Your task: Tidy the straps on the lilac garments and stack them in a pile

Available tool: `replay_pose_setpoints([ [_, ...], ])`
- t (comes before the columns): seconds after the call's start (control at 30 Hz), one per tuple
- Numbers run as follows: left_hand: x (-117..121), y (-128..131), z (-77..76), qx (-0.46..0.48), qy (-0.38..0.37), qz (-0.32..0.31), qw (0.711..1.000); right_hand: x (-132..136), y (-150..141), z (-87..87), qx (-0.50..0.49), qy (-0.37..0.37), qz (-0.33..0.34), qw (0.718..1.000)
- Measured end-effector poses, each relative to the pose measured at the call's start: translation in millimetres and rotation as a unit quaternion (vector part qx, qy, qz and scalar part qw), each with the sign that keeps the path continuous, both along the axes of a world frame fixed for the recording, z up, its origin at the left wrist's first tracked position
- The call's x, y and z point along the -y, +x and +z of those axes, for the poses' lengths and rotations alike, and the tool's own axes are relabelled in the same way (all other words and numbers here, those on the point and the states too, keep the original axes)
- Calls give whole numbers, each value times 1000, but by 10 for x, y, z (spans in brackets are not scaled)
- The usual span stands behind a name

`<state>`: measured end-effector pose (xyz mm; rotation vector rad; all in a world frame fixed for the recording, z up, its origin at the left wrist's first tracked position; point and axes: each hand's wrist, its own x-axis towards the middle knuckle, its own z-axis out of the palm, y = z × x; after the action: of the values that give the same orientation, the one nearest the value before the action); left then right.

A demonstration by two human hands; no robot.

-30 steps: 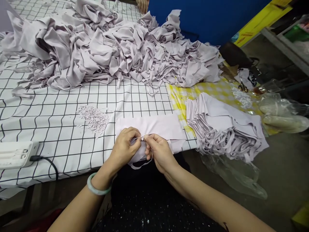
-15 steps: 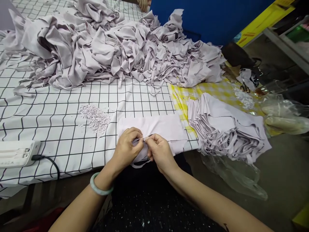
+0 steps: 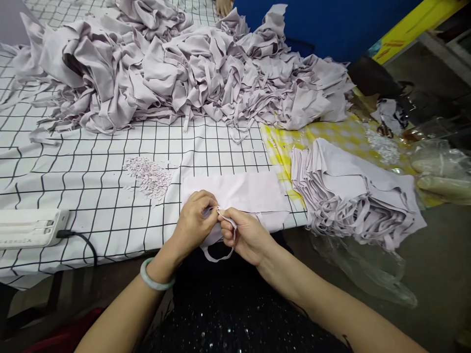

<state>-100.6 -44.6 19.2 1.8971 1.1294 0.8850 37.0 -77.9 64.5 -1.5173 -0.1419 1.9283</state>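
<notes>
A flat pale lilac fabric piece lies at the table's front edge, under my hands. A narrow fabric strap loops down from it over the edge. My right hand is closed, pinching the strap between thumb and fingers. My left hand is closed too, its thumb and forefinger tips meeting the right fingertips. What the left fingers pinch is thin and pale, too small to make out. To the left lies a heap of tiny pale slips.
A big tangled pile of lilac fabric pieces covers the back of the table. At right a stack of strapped pieces overhangs the edge on a yellow checked cloth. A white power bank with a black cable sits left. Another person's hand shows behind.
My right hand has turned slightly, and the strap now shows across its fingers, its loop hanging wider below. My left hand stays about where it was. The whole view has shifted a little.
</notes>
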Motion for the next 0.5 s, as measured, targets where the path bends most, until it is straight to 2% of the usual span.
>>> replay_pose_setpoints([
  [0.07, 6, -123, 64, -30, 4, -60, 998, 182, 102, 57, -1, 38, 87, 995],
  [0.13, -27, -293, 164, -68, 3, -119, 991, 369, 296, 131, 94, 140, 195, 966],
  [0.17, -67, -375, 214, -94, 8, -124, 988, 428, 427, 162, 179, 201, 230, 935],
  [0.23, -200, -489, 289, -163, 51, -60, 983, 411, 734, 179, 381, 300, 231, 844],
  [0.3, -389, -508, 307, -235, 90, 19, 968, 205, 1045, 99, 546, 342, 180, 744],
  [0.37, -599, -462, 268, -289, 88, 36, 953, -115, 1289, -76, 644, 340, 165, 665],
  [0.43, -791, -417, 208, -321, 60, 0, 945, -421, 1422, -283, 686, 312, 188, 630],
  [0.5, -940, -412, 167, -345, 29, -38, 937, -616, 1454, -440, 688, 304, 212, 624],
])
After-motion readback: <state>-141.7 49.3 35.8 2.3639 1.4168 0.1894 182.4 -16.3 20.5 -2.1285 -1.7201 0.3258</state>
